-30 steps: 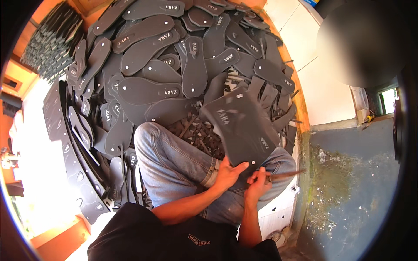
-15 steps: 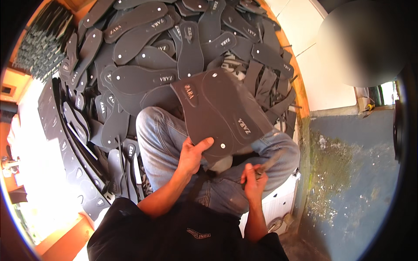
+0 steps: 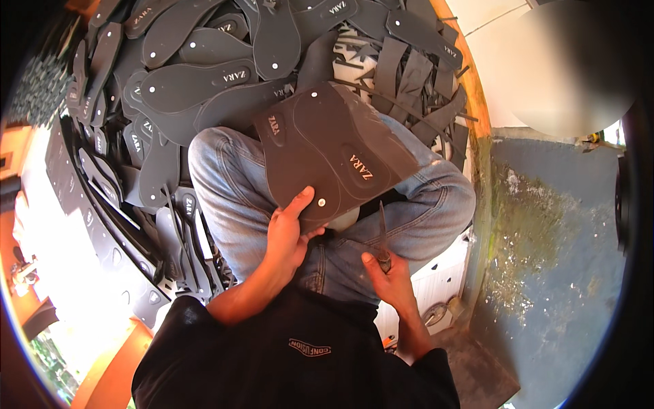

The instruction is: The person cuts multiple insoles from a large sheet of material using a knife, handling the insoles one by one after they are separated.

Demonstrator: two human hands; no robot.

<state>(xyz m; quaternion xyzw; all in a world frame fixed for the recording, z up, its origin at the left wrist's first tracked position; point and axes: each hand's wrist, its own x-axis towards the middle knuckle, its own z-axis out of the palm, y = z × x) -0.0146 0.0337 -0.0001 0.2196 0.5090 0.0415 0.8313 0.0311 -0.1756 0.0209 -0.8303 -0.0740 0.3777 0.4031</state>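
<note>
In the head view, the left hand (image 3: 286, 235) held a dark rubber sheet (image 3: 334, 153) by its near edge, its grip closed with the thumb on top, the sheet resting tilted over the person's jeans-clad knees (image 3: 231, 184). The right hand (image 3: 388, 276) was clenched around a knife (image 3: 382, 235), blade pointing up toward the sheet's lower edge. Cut-out black shoe soles (image 3: 191, 82) lay heaped beyond the knees, with rubber offcut strips (image 3: 409, 68) just beside them.

Our left hand (image 3: 289, 235) is raised over our lap, thumb up and fingers curled in a firm grip. Our right hand (image 3: 387, 278) sits lower, fist closed, forearm bent back.
</note>
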